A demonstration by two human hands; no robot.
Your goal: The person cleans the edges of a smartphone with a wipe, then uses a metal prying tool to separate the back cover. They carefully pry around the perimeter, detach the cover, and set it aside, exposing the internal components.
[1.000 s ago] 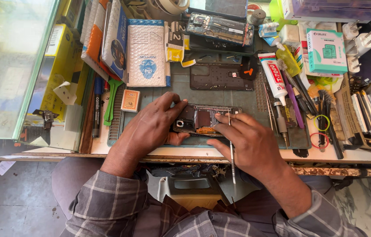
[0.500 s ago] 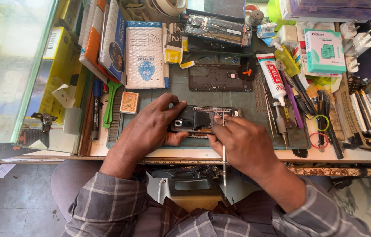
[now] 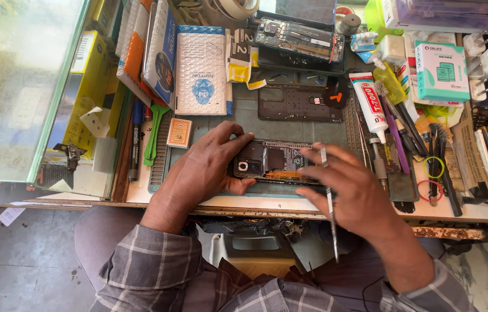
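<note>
Your left hand (image 3: 206, 170) clamps the opened phone (image 3: 273, 160) at mat centre; your right hand (image 3: 351, 193), at its four o'clock, pinches tweezers (image 3: 329, 211), fingers spread. Next probably calls for fine placement.

Even, bright daylight is filling the scene, with soft shadows falling just under the hands. Glare is washing out the glass pane (image 3: 21, 86) in the upper left of the frame, hiding what lies behind it. Focus is holding sharp at centre; wide-angle distortion is bending straight lines toward the edges, and the lower corners are appearing slightly dimmer and softer.
</note>
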